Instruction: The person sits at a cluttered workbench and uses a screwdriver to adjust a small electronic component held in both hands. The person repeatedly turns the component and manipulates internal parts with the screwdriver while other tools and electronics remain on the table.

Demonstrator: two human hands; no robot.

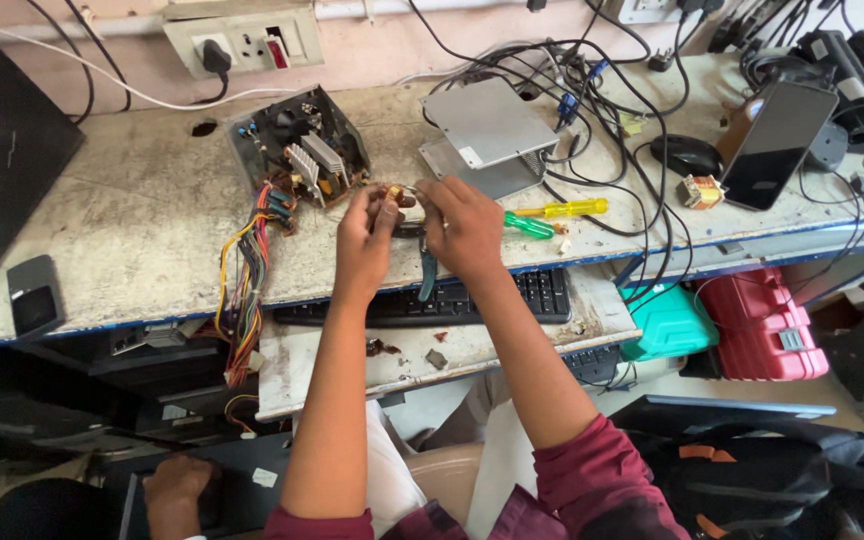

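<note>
- Head view: my left hand (364,235) is pinched shut on a small coil part (395,195), brownish with a glint of copper. I hold it in the air, just in front of the open power supply box (297,145).
- Head view: my right hand (467,230) is clenched around teal-handled pliers (426,280). One handle hangs down below the fist, and the tip points at the coil part. The tip is hidden behind my fingers, so I cannot tell whether it is biting anything.
- Both hands meet just to the right of the box's near corner, above the edge of the workbench (122,220).
- I judge the step in hand to be work on the coil part's leads or windings with the pliers, the left hand serving as the clamp.
- Any further move calls for a steady left-hand pinch and a small, controlled squeeze or twist from the right, as the part is tiny and unsupported.
- A bundle of coloured wires (247,270) trails from the box's near side over the bench edge.
- Right of the box lie a grey metal cover (487,122), then a green screwdriver (529,225) and a yellow screwdriver (567,208).
- A black keyboard (492,298) sits on a tray below, nearer me than the box.
- Another person's hand (177,490) rests low down, well apart from the box.
</note>
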